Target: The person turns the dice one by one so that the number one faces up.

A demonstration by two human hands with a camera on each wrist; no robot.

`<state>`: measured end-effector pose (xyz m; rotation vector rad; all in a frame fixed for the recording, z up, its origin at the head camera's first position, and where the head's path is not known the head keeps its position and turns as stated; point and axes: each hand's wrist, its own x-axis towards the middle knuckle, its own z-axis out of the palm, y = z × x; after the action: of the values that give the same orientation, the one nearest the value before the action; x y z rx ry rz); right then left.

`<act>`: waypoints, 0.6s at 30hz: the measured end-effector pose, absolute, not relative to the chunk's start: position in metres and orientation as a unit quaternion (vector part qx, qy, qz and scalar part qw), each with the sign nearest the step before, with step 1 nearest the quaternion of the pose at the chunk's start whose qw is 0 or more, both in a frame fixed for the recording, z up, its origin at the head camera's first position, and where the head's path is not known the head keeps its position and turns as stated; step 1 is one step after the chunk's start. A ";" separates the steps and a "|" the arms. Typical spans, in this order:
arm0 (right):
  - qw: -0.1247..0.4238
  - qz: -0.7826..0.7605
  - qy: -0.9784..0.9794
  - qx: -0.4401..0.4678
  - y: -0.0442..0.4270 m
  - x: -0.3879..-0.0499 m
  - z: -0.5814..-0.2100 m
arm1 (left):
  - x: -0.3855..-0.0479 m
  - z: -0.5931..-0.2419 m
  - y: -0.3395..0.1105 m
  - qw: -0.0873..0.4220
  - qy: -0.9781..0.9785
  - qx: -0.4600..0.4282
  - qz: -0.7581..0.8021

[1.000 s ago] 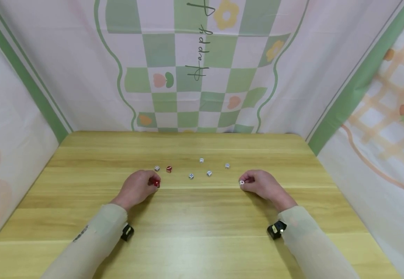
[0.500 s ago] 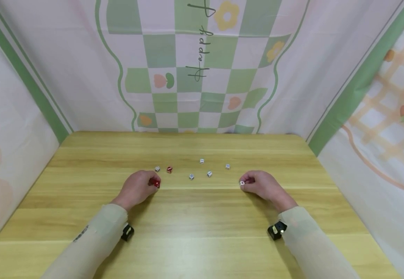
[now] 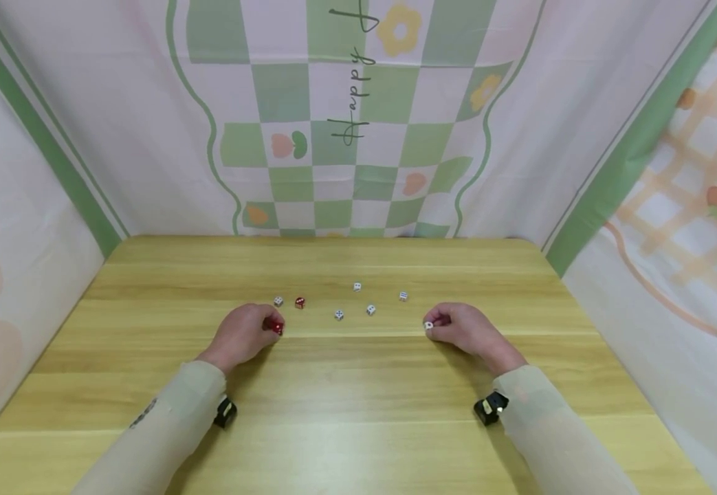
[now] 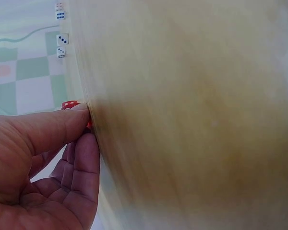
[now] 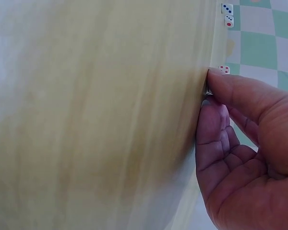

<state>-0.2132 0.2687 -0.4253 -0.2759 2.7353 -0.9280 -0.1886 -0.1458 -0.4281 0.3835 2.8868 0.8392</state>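
Note:
My left hand pinches a red die between thumb and fingers, low at the tabletop. In the left wrist view the thumb hides most of that die. Just beyond it lie another red die and a white die. On the right side, my right hand holds a white die in its fingertips, also down at the table. The right wrist view has it nearly covered by thumb and finger. Nearest to this hand lies a white die.
Between the hands lie more white dice: one toward the left, one near the middle, one farther back. The wooden table ends at a checkered curtain. Cloth also hangs at both sides.

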 end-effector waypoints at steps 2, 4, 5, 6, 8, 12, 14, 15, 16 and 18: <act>0.118 -0.316 0.936 -0.097 0.269 -0.213 -0.425 | -0.189 -0.428 -0.146 0.056 0.951 0.128 0.276; 0.118 -0.316 0.936 -0.099 0.269 -0.214 -0.426 | -0.188 -0.428 -0.146 0.057 0.951 0.127 0.275; 0.118 -0.315 0.936 -0.100 0.269 -0.214 -0.426 | -0.188 -0.428 -0.146 0.059 0.951 0.126 0.276; 0.118 -0.316 0.936 -0.101 0.269 -0.214 -0.426 | -0.188 -0.428 -0.146 0.060 0.951 0.125 0.276; 0.118 -0.316 0.936 -0.104 0.270 -0.214 -0.426 | -0.188 -0.428 -0.146 0.062 0.951 0.124 0.276; 0.121 -0.319 0.933 -0.110 0.270 -0.214 -0.423 | -0.188 -0.428 -0.146 0.063 0.951 0.124 0.277; 0.125 -0.319 0.933 -0.109 0.271 -0.214 -0.420 | -0.189 -0.429 -0.146 0.062 0.951 0.125 0.276; 0.127 -0.320 0.933 -0.108 0.271 -0.214 -0.419 | -0.189 -0.429 -0.146 0.062 0.951 0.125 0.277; 0.129 -0.320 0.933 -0.105 0.270 -0.214 -0.417 | -0.189 -0.429 -0.146 0.063 0.950 0.124 0.278; 0.129 -0.317 0.934 -0.102 0.269 -0.214 -0.413 | -0.190 -0.429 -0.146 0.065 0.950 0.122 0.280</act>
<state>-0.2145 0.2690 -0.4132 -0.2965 2.7143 -0.9224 -0.1898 -0.1460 -0.4293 0.3693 2.8672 0.8450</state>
